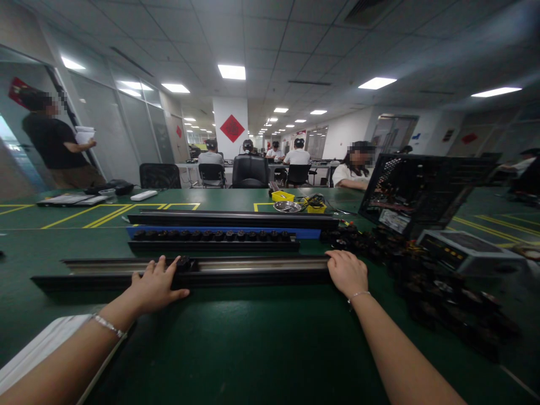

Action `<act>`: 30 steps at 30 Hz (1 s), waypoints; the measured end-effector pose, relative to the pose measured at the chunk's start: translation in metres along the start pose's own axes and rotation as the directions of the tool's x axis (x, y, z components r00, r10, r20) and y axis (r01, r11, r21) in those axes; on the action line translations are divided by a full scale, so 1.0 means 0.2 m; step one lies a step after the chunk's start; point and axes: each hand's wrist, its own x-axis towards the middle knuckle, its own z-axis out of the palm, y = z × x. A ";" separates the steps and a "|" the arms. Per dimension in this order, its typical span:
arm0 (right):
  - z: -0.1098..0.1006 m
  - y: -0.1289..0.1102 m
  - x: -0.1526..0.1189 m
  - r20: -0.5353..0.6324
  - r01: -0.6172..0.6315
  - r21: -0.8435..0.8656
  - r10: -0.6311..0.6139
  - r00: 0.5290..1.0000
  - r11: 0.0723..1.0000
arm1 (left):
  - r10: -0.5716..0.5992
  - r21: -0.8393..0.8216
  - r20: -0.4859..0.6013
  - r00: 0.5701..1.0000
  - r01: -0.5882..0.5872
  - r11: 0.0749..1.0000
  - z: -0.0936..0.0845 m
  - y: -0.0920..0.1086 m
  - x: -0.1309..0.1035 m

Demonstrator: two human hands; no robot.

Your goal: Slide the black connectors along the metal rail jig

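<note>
A long black rail (261, 278) with a metallic inner channel lies across the green table. My left hand (156, 286) rests on its left part with fingers spread, beside a small black block (184, 263) in the channel. At the rail's right end is my right hand (346, 272), its fingers bent over the end and partly hidden; whether they grip it is unclear. Behind lies a shorter rail (211, 246) with a row of several black round parts (219, 235), next to a blue strip (310, 232). Farther back is another long black rail (236, 219).
An open computer case (413, 191), a grey power supply box (468, 253) and a heap of black parts (447, 298) occupy the right side. Yellow trays (282, 196) and a metal dish (287, 207) stand behind. White paper (46, 343) lies at the lower left. Several people are beyond the table.
</note>
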 end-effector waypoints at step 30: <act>-0.01 0.00 0.00 0.031 0.000 0.000 0.000 1.000 1.000 | 0.010 0.021 0.055 0.998 -0.012 1.000 -0.04 0.10 -0.02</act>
